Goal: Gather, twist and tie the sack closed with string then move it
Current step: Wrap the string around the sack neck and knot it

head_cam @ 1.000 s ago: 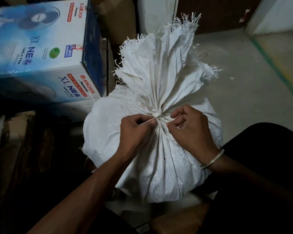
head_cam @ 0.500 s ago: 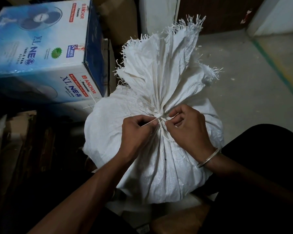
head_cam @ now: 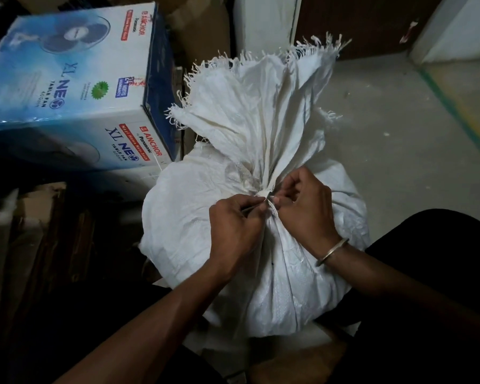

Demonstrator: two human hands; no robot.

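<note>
A full white woven sack (head_cam: 261, 273) stands in front of me. Its frayed mouth (head_cam: 261, 106) is bunched into a neck and fans out above. A pale string (head_cam: 268, 196) is wound around that neck. My left hand (head_cam: 233, 225) pinches one end of the string just left of the neck. My right hand (head_cam: 305, 206), with a metal bangle on the wrist, pinches the other end on the right. Both hands rest against the sack, fingertips nearly touching at the knot.
A blue and white table fan box (head_cam: 67, 87) sits close on the left, almost touching the sack. Brown cartons (head_cam: 200, 29) stand behind. Dark stacked items (head_cam: 39, 259) fill the lower left. Grey concrete floor (head_cam: 394, 139) with a green stripe (head_cam: 455, 106) lies to the right.
Both hands stay at the neck, their fingers working the string ends closer together at the knot. The sack's mouth has shifted slightly; the sack stays where it was.
</note>
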